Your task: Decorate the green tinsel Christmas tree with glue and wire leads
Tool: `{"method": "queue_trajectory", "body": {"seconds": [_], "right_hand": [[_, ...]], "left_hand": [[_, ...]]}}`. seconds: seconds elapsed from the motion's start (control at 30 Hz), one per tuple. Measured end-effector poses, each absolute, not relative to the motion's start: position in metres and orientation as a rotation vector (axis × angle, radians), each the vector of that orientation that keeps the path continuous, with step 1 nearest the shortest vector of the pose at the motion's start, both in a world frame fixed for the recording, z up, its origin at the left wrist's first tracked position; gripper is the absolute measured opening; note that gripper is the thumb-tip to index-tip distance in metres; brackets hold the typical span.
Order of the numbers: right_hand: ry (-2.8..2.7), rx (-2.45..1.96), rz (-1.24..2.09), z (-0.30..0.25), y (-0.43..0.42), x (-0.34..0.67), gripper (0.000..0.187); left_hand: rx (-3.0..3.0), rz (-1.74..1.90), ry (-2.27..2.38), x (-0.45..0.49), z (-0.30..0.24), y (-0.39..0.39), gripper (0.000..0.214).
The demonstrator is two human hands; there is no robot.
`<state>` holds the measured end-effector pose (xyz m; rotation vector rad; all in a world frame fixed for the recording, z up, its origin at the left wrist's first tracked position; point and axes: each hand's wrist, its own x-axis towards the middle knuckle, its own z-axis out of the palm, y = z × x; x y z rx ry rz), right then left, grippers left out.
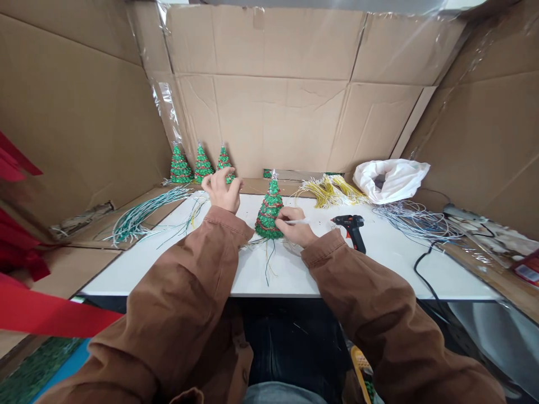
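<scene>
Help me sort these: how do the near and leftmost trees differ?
The near tree appears larger than the leftmost tree. The right hand is at the near tree; none touches the leftmost tree. The near tree stands on the tabletop, the leftmost tree by the cardboard wall. Both are green with red bands.

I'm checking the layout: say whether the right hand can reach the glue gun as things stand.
Probably yes: nothing visible blocks the right hand from the nearby glue gun, though that hand is occupied at the green tree.
</scene>
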<state>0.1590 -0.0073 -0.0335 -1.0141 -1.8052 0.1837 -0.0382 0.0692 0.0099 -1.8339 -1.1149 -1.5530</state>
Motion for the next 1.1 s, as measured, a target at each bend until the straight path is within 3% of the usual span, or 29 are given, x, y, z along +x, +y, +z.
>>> {"method": "queue_trajectory", "body": {"seconds": [0.47,0.67,0.77,0.9,1.0,1.1], "right_hand": [[-1.797,-1.019,0.182,-0.034,-0.008,0.159,0.015],[-1.81,-1.009,0.144,-0.034,-0.007,0.159,0.016],[-1.805,-1.002,0.141,-0.035,-0.006,0.159,0.016],[-1.801,-1.003,0.138,-0.036,-0.005,0.159,0.016],[-1.802,-0.997,0.127,-0.037,-0.005,0.159,0.016],[-1.802,-0.989,0.137,-0.036,-0.005,0.159,0.016]], "left_hand": [[-1.628,-1.681,-1.449,-0.061,0.025,0.066,0.011],[-1.579,-1.917,-1.444,-0.072,0.024,0.081,0.002],[-1.647,-2.249,-1.377,-0.076,0.024,0.094,0.011],[-1.952,-3.158,-1.242,-0.078,0.031,0.097,0.02],[-2.134,-3.741,-0.86,-0.08,0.038,0.086,0.017],[-2.458,-3.836,-0.652,-0.084,0.043,0.075,0.028]]}}
